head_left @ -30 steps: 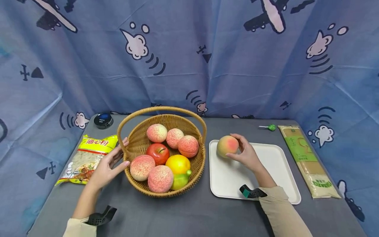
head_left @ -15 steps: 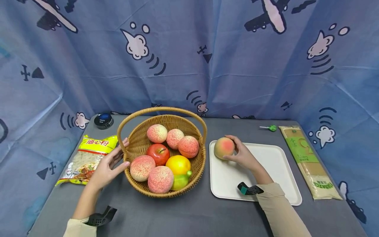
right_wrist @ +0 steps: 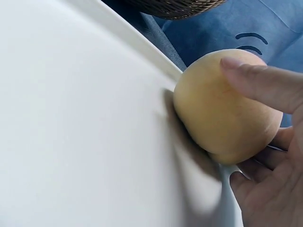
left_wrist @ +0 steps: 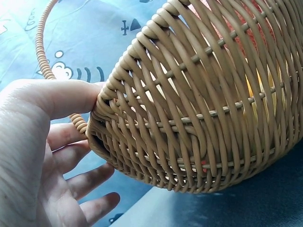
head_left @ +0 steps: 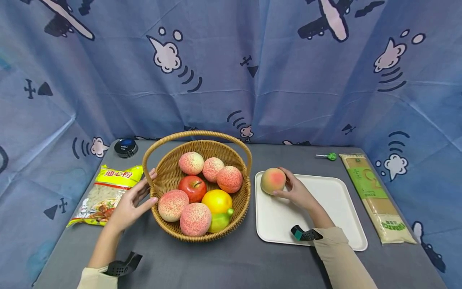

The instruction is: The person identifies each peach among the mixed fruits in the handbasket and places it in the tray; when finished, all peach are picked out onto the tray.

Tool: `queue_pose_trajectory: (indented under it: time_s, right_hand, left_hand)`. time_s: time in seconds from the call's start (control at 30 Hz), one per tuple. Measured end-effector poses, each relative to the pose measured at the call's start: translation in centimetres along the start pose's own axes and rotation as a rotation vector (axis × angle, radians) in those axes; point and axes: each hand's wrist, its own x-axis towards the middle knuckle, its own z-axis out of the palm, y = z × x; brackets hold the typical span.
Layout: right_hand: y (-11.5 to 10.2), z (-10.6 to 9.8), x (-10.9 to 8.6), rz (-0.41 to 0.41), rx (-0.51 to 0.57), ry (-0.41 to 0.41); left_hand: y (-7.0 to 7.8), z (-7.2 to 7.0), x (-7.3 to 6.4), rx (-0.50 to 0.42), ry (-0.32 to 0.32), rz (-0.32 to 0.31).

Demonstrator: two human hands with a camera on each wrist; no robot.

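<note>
In the head view, my right hand (head_left: pixel 296 192) holds a yellow-orange peach (head_left: pixel 273 181) with a red blush at the back left corner of a white tray (head_left: pixel 335 200). The right wrist view shows the thumb on the upper side of the peach (right_wrist: pixel 218 104) and fingers behind it, low over the tray (right_wrist: pixel 85 123). My left hand (head_left: pixel 130 206) touches the left side of a wicker basket (head_left: pixel 202 237) near the handle's base. Its thumb lies at the rim (left_wrist: pixel 116 80) in the left wrist view, with the other fingers loosely spread.
Inside the basket lie several speckled pink peaches (head_left: pixel 196 218), a red apple (head_left: pixel 193 188), a yellow fruit (head_left: pixel 217 200) and a yellow-green one (head_left: pixel 220 220). Around stand a pasta bag (head_left: pixel 108 196), a dark round tin (head_left: pixel 126 147), a green lollipop (head_left: pixel 331 156) and a long noodle pack (head_left: pixel 375 196).
My right hand has moved slightly left with the peach, toward the tray's left corner, and its fingers sit a little lower on it. The left hand and basket stay put.
</note>
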Motion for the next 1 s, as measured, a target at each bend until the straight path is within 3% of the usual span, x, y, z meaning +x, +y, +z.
queue_pose_trajectory:
  time_s: [0.23,0.5,0.77,1.0]
  right_hand:
    - [-1.3,-0.3,-1.0,-0.040,0.012,0.072]
    - [-4.7,-0.3,-2.9,-0.225,0.008,0.135]
    - [-10.2,0.9,-4.7,-0.449,-0.021,0.027]
    - [-14.6,2.7,-4.9,-0.525,-0.046,-0.112]
  left_hand:
    - [0.0,0.0,0.0,0.001,-0.003,-0.013]
    - [-0.1,-0.1,0.0,0.004,-0.005,-0.004]
    - [-0.2,-0.2,-0.1,0.008,-0.003,-0.010]
    - [-0.1,-0.1,0.0,0.006,-0.008,-0.013]
